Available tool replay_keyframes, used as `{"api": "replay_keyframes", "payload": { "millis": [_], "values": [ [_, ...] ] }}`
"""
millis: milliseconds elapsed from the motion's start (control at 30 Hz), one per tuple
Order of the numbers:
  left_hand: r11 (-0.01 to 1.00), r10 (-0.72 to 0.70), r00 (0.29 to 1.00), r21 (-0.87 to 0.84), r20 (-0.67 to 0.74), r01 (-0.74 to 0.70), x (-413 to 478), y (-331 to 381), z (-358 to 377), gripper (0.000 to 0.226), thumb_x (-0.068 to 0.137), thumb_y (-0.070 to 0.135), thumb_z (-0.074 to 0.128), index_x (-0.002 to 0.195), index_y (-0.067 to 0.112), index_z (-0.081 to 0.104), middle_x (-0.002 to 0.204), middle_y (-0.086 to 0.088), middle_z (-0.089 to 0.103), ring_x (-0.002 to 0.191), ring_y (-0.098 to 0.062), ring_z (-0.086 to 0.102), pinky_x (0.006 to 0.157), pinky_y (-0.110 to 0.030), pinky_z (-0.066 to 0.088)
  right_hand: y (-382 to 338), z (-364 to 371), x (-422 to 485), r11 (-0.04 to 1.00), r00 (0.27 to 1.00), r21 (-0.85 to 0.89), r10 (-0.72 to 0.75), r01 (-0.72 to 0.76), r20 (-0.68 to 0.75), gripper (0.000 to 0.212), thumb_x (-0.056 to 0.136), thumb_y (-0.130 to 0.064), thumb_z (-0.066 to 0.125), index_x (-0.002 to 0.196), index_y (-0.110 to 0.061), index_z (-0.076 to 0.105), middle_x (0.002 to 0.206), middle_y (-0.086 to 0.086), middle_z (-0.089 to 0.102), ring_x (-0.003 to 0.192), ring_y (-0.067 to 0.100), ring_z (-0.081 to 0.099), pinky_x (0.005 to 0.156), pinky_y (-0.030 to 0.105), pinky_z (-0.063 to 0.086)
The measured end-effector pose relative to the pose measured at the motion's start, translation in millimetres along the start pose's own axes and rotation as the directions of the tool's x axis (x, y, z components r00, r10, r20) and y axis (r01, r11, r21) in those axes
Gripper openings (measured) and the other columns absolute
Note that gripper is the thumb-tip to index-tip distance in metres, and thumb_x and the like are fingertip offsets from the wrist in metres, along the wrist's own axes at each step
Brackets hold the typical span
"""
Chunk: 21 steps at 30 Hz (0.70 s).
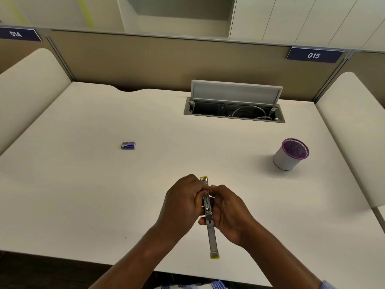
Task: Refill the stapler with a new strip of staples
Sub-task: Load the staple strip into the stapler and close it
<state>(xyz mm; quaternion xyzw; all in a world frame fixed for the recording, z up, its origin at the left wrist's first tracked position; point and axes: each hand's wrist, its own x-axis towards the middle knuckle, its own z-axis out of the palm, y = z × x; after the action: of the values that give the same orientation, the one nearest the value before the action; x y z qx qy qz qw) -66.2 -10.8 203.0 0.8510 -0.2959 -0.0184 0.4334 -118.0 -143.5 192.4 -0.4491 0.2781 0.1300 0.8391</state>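
A metal stapler (211, 232) with yellow end caps is swung fully open into one long line, held above the near middle of the desk. My left hand (183, 200) wraps its far half from the left. My right hand (228, 209) grips the same part from the right, fingertips pinched together with the left thumb over the open channel near the far end. Whether a staple strip sits between the fingertips is hidden. A small blue staple box (128, 145) lies on the desk far to the left, away from both hands.
A white pen cup (289, 155) with a purple mesh rim stands at the right. An open cable hatch (234, 105) with wires sits at the back of the white desk (83, 184). Padded dividers flank both sides.
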Motion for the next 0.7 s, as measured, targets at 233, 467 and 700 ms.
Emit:
{"api": "replay_keyframes", "payload": {
  "millis": [233,467,700],
  "values": [
    [0.994,0.059,0.998,0.088,0.017,-0.060,-5.9,0.0,0.7,0.024,0.089,0.005,0.057,0.099,0.013,0.078,0.088,0.000,0.062,0.082,-0.018,0.060,0.071,-0.035,0.053,0.4,0.9,-4.2,0.999,0.999,0.037,0.025,-0.026,0.024,0.035,0.103,-0.030,0.040,0.094,-0.009,0.066,0.077,0.012,0.066,0.061,0.026,0.068,0.059,0.038,0.058],
    [0.989,0.101,0.994,0.101,0.035,-0.104,-15.0,-6.1,-4.6,0.043,0.078,-0.004,0.046,0.103,0.019,0.072,0.097,0.007,0.059,0.082,-0.012,0.059,0.067,-0.031,0.053,-2.2,0.1,-5.7,0.997,0.996,0.031,0.064,-0.066,0.068,0.040,0.103,-0.033,0.036,0.095,-0.010,0.068,0.086,0.018,0.069,0.071,0.030,0.069,0.061,0.037,0.057],
    [0.935,0.261,0.948,0.197,0.184,-0.295,-21.8,-17.5,-13.8,0.041,0.076,-0.003,0.049,0.095,0.031,0.061,0.113,0.009,0.055,0.087,-0.014,0.053,0.069,-0.030,0.046,1.4,-3.1,-4.9,0.994,0.993,-0.067,0.087,-0.082,0.083,0.052,0.103,-0.041,0.038,0.122,-0.002,0.067,0.096,0.016,0.069,0.077,0.031,0.068,0.063,0.038,0.057]
  ]
}}
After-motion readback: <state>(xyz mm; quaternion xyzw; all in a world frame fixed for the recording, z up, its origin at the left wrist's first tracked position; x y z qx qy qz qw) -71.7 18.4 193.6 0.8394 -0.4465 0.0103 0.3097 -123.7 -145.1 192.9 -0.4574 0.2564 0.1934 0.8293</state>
